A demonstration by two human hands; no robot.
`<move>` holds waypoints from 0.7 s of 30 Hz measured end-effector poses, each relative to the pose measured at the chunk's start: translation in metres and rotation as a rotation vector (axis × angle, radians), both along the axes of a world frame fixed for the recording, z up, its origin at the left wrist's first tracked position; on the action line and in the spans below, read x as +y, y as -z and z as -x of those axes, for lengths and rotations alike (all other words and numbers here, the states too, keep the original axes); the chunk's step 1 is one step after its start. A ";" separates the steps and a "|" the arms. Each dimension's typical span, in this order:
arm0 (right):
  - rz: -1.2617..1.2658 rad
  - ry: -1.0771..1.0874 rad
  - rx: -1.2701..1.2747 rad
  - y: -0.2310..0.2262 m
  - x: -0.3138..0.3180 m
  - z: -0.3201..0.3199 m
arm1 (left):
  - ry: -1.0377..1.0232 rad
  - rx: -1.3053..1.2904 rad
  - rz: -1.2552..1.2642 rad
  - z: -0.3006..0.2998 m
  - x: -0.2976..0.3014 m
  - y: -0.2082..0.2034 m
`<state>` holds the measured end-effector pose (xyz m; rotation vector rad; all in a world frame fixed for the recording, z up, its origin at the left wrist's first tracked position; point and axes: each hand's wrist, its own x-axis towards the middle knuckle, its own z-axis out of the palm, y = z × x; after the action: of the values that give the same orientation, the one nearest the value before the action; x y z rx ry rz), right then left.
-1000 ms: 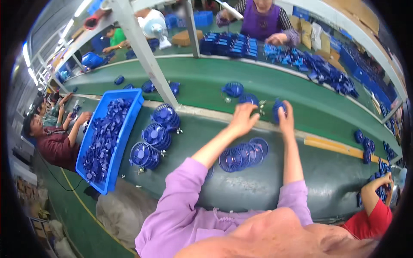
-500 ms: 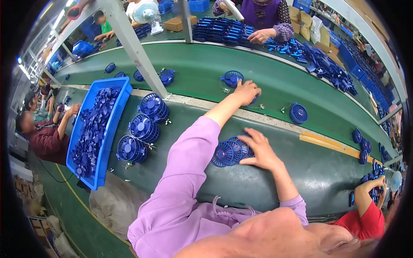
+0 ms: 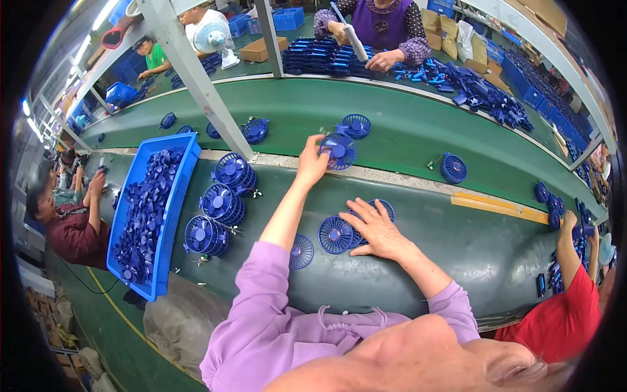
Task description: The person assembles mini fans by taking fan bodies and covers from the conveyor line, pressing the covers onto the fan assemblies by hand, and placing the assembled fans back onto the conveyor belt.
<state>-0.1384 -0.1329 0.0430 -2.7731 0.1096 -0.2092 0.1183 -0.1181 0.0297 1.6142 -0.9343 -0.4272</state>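
— Where are the person's two hands?

— The left hand [image 3: 312, 162] reaches forward to the edge of the green conveyor belt [image 3: 405, 124] and grips a round blue plastic fan body with its blades showing [image 3: 338, 151], fingers closed on its left rim. It is lifted clear, tilted so its face turns toward the camera. The right hand [image 3: 375, 228] lies flat and spread on the dark grey-green workbench [image 3: 496, 261], palm down, on a fanned-out row of flat round blue plastic fan grilles [image 3: 336, 234].

— Is the right hand gripping any of them?

— No, the fingers are wide and rest on top; the grilles overlap one another under it. One more single blue grille [image 3: 301, 251] lies just beside the left sleeve, apart from the row.

— What else is about?

— On the belt beyond the held fan sits another blue caged fan [image 3: 356, 125], and a further one [image 3: 453, 168] lies to the right with a thin wire trailing from it. To the left stands a long blue plastic crate [image 3: 171, 215] filled with loose blue fan blades, and between it and the left arm three stacks of caged blue fans [image 3: 221, 204] stand in a line. Across the belt a person in a purple vest [image 3: 385, 23] handles a heap of blue parts, and a person in a red shirt [image 3: 568, 307] works at the right.
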 end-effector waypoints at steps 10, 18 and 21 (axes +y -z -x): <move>0.058 -0.083 -0.061 -0.001 0.023 -0.010 | 0.244 1.006 0.331 0.015 0.055 0.029; -0.194 -0.059 -0.372 -0.002 0.014 -0.012 | 0.176 1.120 0.473 0.027 0.045 0.024; -0.312 0.091 -0.633 -0.017 -0.005 -0.019 | 0.207 1.023 0.511 0.032 0.044 0.022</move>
<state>-0.1196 -0.1379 0.0599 -2.2725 0.0948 -0.9831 0.0863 -0.0741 0.0074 0.6597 -0.3544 -0.9481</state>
